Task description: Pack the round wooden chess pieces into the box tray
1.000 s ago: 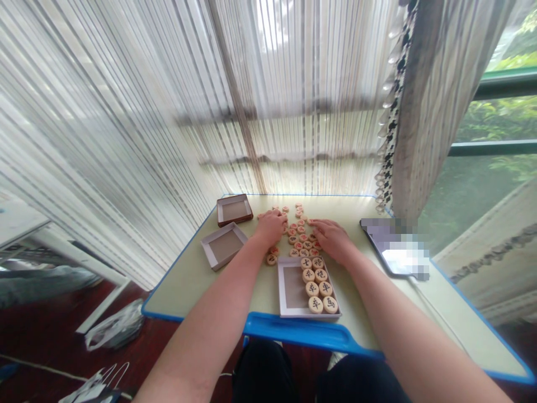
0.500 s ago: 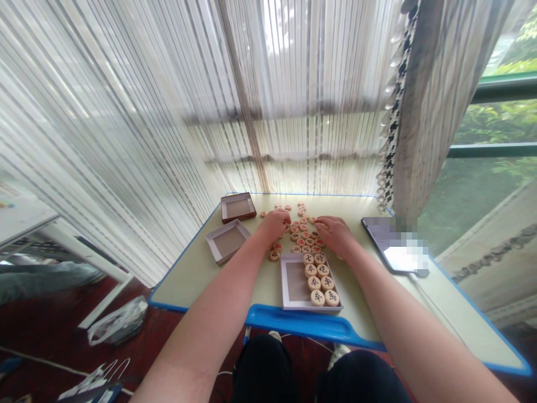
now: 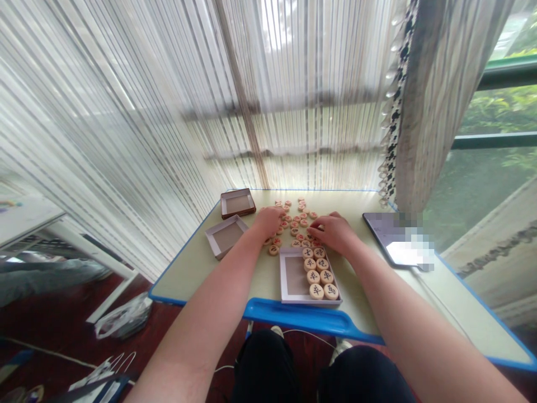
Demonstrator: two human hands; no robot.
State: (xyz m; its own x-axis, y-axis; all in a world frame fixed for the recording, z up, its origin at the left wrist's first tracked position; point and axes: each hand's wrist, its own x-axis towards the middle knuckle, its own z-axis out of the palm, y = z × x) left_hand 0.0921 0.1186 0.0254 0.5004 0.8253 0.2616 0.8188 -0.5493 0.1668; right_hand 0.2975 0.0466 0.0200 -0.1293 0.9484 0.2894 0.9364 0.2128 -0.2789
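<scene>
Several round wooden chess pieces [image 3: 298,219] with red or black characters lie scattered on a pale green table [image 3: 197,268]. A shallow white box tray [image 3: 291,280] near the front edge holds two columns of pieces along its right side. My left hand [image 3: 267,219] rests knuckles-up on the left part of the scatter, fingers curled. My right hand [image 3: 331,232] sits just behind the tray, fingertips pinched on a piece I cannot make out clearly.
Two box halves lie at the left: a grey one [image 3: 226,235] and a brown one [image 3: 237,202]. A phone [image 3: 394,242] lies at the right. Striped curtains hang close behind the table. The front edge has a blue rim [image 3: 302,316].
My right hand has drawn back toward the tray and its fingers have closed into a pinch. My left hand has shifted slightly left across the scatter.
</scene>
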